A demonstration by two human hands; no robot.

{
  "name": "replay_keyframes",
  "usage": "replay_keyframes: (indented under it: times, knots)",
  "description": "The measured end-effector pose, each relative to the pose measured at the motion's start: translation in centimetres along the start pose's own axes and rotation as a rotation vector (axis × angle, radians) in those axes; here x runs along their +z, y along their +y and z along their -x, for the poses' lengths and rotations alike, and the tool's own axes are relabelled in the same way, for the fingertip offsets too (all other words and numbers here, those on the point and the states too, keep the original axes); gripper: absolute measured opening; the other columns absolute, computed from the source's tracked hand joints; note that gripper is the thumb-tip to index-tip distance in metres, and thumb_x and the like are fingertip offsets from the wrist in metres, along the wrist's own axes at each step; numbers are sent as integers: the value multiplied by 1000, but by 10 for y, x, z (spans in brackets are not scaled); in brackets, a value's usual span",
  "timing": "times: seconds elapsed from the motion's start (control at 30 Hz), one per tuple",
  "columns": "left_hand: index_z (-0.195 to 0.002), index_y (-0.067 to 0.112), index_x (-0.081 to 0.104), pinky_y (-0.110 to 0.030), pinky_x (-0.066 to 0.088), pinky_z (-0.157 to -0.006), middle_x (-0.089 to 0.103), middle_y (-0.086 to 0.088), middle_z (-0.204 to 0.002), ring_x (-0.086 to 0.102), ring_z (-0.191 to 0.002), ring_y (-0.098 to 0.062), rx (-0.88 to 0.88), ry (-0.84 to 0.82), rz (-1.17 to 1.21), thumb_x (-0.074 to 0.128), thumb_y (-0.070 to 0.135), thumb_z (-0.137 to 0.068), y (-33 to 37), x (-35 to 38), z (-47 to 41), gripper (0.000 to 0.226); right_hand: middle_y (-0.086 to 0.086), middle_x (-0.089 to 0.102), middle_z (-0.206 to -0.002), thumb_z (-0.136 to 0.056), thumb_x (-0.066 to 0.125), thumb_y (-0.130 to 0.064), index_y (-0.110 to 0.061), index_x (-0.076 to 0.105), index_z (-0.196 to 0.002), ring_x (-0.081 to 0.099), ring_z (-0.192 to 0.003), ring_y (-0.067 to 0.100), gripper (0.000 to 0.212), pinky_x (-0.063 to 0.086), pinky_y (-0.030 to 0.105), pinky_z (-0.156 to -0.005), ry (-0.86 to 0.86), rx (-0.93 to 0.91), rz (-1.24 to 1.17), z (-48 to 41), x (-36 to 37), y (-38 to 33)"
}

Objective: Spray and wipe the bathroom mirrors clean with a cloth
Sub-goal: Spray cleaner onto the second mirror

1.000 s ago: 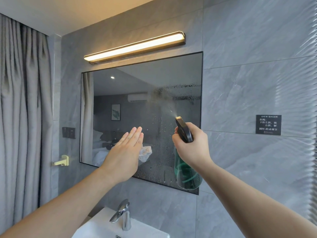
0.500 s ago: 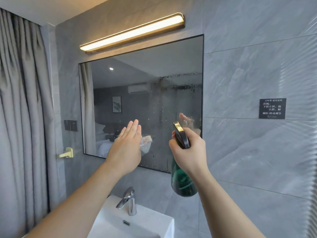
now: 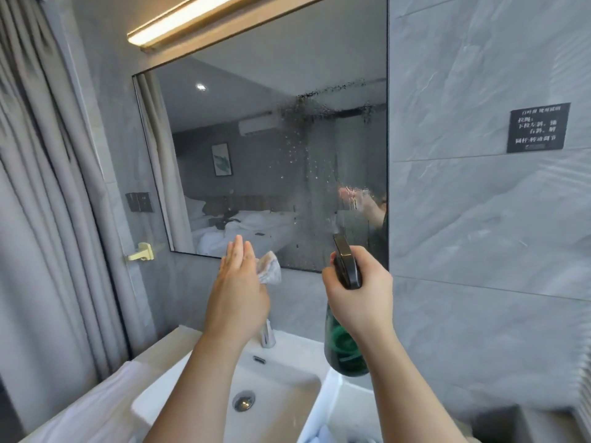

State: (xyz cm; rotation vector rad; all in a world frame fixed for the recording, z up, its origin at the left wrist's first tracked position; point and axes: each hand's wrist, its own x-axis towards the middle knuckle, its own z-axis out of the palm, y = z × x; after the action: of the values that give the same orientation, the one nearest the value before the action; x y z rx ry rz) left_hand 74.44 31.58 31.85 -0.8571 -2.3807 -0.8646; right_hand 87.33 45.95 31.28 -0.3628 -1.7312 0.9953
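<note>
Gripping the spray bottle point(image 3: 343, 350) around its neck, the right hand point(image 3: 358, 302) holds it nearly upright, green body hanging below the fist and dark trigger head rising above it toward the glass. The left hand point(image 3: 238, 282) is raised beside it with fingers straight and pressed together. The cloth point(image 3: 268, 271) is carried on its palm side, a pale bunched corner showing past the hand's far edge. The thumb is hidden, so whether it pins the cloth cannot be told.

The mirror point(image 3: 256, 139) hangs above and ahead of both hands. Its wet patch point(image 3: 319, 148) covers the right part of the glass, a dark beaded band at the top with runs trailing straight down toward the lower edge. The left part of the glass looks dry.

The relation that matters is this: the cloth sits at the mirror's bottom edge, left of the wet area, so the droplets lie up and to the right of the left hand. The right hand is nearer them, directly beneath, but it holds the bottle. Wiping probably falls to the left hand, which would need to rise and cross rightward, passing above the trigger head. Since the runs go vertically, a stroke from the top band downward would likely catch them.

Below are the sink point(image 3: 278, 388) and faucet point(image 3: 268, 337).
</note>
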Motion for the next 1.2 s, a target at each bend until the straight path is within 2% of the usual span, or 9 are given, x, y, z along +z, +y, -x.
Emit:
replay_keyframes:
  times: [0.2, 0.3, 0.4, 0.53, 0.7, 0.87, 1.07, 1.2]
  knots:
    - [-162, 6, 17, -39, 15, -128, -3, -1, -172, -3, -158, -16, 14, 22, 41, 44, -2, -98, 4, -4, 0, 70, -8, 49, -62, -83, 64, -19, -20, 48, -72, 44, -62, 19, 19, 44, 38, -64, -23, 46, -36, 4, -2, 4]
    - [-162, 5, 17, -39, 15, -128, -3, -1, -172, -2, -159, -17, 26, 23, 48, 46, -3, -97, 8, -3, -1, 71, -4, 54, -67, -77, 61, -26, -19, 54, -79, 50, -66, 25, 10, 50, 44, -66, -72, 21, -21, 7, -2, 7]
    - [-162, 5, 17, -39, 16, -128, -2, -2, -172, -1, -159, -18, 31, 13, 42, 47, -1, -98, 10, -2, 0, 71, -5, 59, -71, -72, 58, -31, -24, 59, -88, 55, -70, 27, 17, 56, 46, -71, -97, 38, 23, 12, 0, 12]
    - [-162, 6, 15, -37, 13, -128, -3, -1, -172, -3, -158, -17, 15, -7, 27, 46, 0, -99, 8, 2, 3, 71, -10, 60, -69, -76, 59, -32, -28, 57, -83, 57, -69, 23, 9, 55, 41, -69, -91, 89, 57, 20, 0, 21]
    - [-163, 6, 14, -34, 10, -128, -4, -2, -172, -6, -158, -16, -7, -39, 6, 45, 3, -100, 5, 7, 6, 70, -7, 62, -72, -74, 60, -32, -24, 59, -85, 58, -70, 25, 14, 57, 45, -72, -127, 154, 30, 27, 5, 26]
    - [-162, 6, 15, -34, 10, -128, -3, -3, -172, -3, -158, -18, -17, -57, -9, 44, 4, -100, 3, 9, 8, 69, -10, 68, -78, -81, 66, -27, -30, 62, -86, 63, -78, 19, 7, 53, 34, -74, -156, 179, 122, 31, 7, 36]
    - [-162, 5, 16, -36, 11, -128, -1, -5, -172, -1, -158, -18, -27, -88, -20, 44, 3, -99, 1, 14, 10, 69, -4, 65, -73, -80, 64, -26, -22, 59, -81, 61, -73, 24, 7, 53, 37, -70, -193, 257, 126, 38, 8, 44]
    - [-162, 6, 15, -37, 10, -128, -1, -4, -172, -1, -158, -18, -33, -94, -11, 45, 4, -100, 4, 17, 10, 69, -3, 69, -78, -78, 63, -30, -21, 63, -88, 65, -78, 25, 13, 57, 39, -73, -244, 276, 141, 38, 11, 48]
